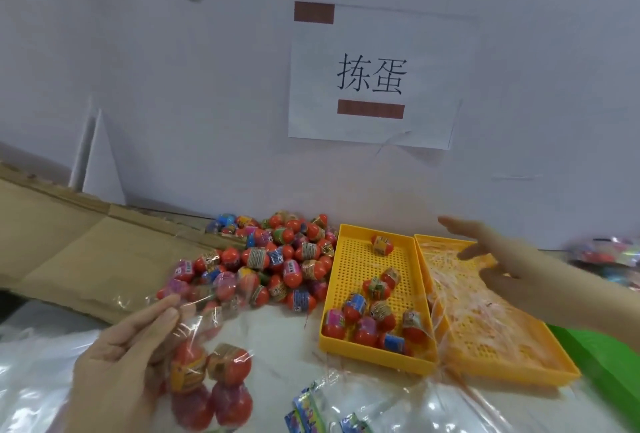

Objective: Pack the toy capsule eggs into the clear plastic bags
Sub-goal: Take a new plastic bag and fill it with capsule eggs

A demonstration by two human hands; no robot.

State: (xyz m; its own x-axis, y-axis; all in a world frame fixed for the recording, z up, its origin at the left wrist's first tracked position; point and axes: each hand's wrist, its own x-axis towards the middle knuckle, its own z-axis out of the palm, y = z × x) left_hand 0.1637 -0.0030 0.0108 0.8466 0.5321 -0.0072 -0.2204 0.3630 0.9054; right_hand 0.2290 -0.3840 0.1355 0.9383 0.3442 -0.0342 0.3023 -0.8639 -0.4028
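Note:
My left hand (128,346) pinches the top of a clear plastic bag (207,356) that holds several red capsule eggs (211,387). A big pile of red capsule eggs (273,259) lies on the table behind it. The left yellow perforated tray (349,266) holds several more eggs (367,321). My right hand (495,259) hovers with fingers stretched out over the right yellow tray (512,360), which holds a stack of clear bags (474,294). That hand holds nothing.
Flattened cardboard (69,242) lies at the left. A paper sign (370,76) hangs on the wall. Printed packets (308,412) lie at the bottom edge on clear plastic sheeting (34,380). A green surface (602,353) sits at the right, with packed bags (609,256) beyond.

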